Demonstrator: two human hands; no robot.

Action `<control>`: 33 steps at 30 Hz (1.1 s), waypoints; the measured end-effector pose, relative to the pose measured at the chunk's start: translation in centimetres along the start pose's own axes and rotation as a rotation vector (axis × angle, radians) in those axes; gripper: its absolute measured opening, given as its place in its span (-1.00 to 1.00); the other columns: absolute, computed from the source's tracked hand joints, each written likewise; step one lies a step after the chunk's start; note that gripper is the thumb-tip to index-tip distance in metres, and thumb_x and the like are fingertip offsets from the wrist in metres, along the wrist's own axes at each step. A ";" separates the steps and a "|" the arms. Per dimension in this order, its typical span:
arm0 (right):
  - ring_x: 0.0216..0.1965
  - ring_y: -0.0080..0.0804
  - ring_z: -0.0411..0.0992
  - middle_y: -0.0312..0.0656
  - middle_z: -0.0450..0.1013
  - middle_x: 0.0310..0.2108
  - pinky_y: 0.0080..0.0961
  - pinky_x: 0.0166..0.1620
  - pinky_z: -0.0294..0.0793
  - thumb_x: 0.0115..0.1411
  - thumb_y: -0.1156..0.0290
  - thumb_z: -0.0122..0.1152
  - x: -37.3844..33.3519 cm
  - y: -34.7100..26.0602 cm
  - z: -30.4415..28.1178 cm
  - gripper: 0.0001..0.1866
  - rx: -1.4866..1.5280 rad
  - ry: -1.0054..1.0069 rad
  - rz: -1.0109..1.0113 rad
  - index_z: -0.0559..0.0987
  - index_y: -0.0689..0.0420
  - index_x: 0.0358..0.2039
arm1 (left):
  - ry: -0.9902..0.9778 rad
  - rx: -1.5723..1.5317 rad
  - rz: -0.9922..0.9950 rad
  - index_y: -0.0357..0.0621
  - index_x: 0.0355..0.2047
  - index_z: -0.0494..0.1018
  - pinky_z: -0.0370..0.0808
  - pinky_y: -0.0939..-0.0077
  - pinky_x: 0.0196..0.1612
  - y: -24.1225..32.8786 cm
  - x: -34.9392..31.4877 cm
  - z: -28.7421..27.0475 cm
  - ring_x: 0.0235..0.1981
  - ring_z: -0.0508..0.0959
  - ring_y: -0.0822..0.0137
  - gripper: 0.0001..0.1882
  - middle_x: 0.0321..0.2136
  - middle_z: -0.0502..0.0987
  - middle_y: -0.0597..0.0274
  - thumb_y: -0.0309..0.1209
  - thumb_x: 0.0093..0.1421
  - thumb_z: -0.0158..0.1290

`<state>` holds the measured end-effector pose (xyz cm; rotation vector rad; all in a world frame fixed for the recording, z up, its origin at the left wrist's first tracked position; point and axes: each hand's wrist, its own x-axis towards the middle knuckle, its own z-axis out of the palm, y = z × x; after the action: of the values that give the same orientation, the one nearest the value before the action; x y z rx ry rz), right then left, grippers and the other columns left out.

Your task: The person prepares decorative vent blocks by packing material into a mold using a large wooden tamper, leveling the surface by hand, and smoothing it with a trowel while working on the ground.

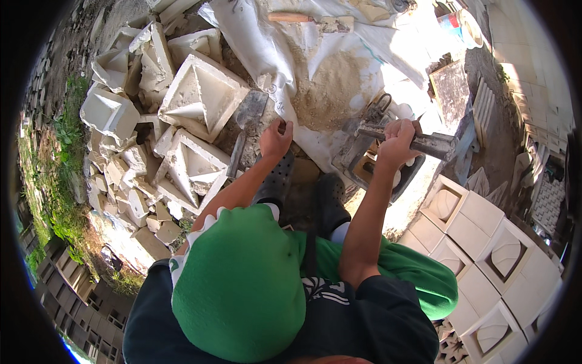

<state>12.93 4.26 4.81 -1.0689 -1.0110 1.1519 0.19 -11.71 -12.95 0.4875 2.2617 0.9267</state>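
Note:
My right hand [397, 143] is wrapped round a long, cement-caked bar [434, 145]. The bar lies across the top of a dark metal mould [348, 159] with openings in it, which stands by my right foot. My left hand [276, 139] hovers near my left shoe, its fingers curled closed beside the edge of a white sack [280, 82]; anything inside them is hidden. Left of that hand lies a trowel with a flat grey blade [251, 109]. On the spread sacking ahead is a heap of sandy powder [332, 85].
Broken pale block pieces [200, 97] are piled on the left. Finished-looking cream blocks [485, 230] stand in rows at the lower right. A second tool with a wooden handle [291, 17] lies at the far side, and a white bucket [465, 29] stands far right.

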 end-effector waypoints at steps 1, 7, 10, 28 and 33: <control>-0.77 -0.66 -0.05 -0.40 0.03 -0.80 -0.64 -0.66 0.00 0.07 0.61 -0.12 -0.5 0.7 -0.2 -0.74 -0.049 0.000 -0.013 0.12 0.06 -0.68 | -0.004 0.001 -0.001 -0.13 -0.43 0.49 0.46 0.27 -0.34 0.1 -0.1 -0.1 -0.43 0.58 0.14 -0.65 -0.51 0.58 0.17 -0.08 0.11 0.03; -0.68 -0.72 0.07 -0.42 0.15 -0.71 -0.71 -0.61 0.02 0.13 0.61 -0.09 -3.4 3.0 -0.1 -0.76 -0.083 -0.180 0.006 0.21 0.08 -0.65 | -0.023 0.046 -0.017 -0.13 -0.44 0.48 0.46 0.26 -0.33 0.4 -0.3 -0.3 -0.44 0.57 0.11 -0.63 -0.52 0.57 0.15 -0.05 0.09 0.03; -0.74 -0.67 0.00 -0.39 0.10 -0.76 -0.66 -0.65 -0.03 0.08 0.58 -0.08 -3.8 3.7 2.7 -0.73 -0.116 -0.165 -0.009 0.13 0.07 -0.68 | -0.020 0.061 -0.007 -0.13 -0.44 0.48 0.45 0.24 -0.33 0.6 0.1 0.0 -0.44 0.57 0.08 -0.63 -0.52 0.57 0.13 -0.05 0.09 0.03; -0.79 -0.59 -0.13 -0.36 -0.06 -0.84 -0.55 -0.65 0.01 0.06 0.46 -0.19 -1.2 -3.0 5.4 -0.70 0.149 -0.455 0.014 0.03 0.03 -0.75 | 0.001 0.034 -0.023 -0.17 -0.49 0.48 0.42 0.28 -0.35 -0.2 0.2 0.3 -0.49 0.55 0.15 -0.62 -0.58 0.54 0.17 -0.05 0.07 0.06; -0.79 -0.59 -0.12 -0.36 -0.04 -0.84 -0.55 -0.64 0.01 0.07 0.45 -0.19 -0.7 -4.6 5.7 -0.69 0.214 -0.475 -0.023 0.03 0.03 -0.75 | 0.016 0.058 0.023 -0.14 -0.47 0.47 0.45 0.20 -0.37 0.1 0.2 0.4 -0.47 0.56 0.05 -0.64 -0.54 0.56 0.13 -0.07 0.09 0.04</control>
<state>8.17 3.80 10.39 -0.6224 -1.2263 1.4969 0.37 -11.33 -13.18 0.5345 2.3072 0.8817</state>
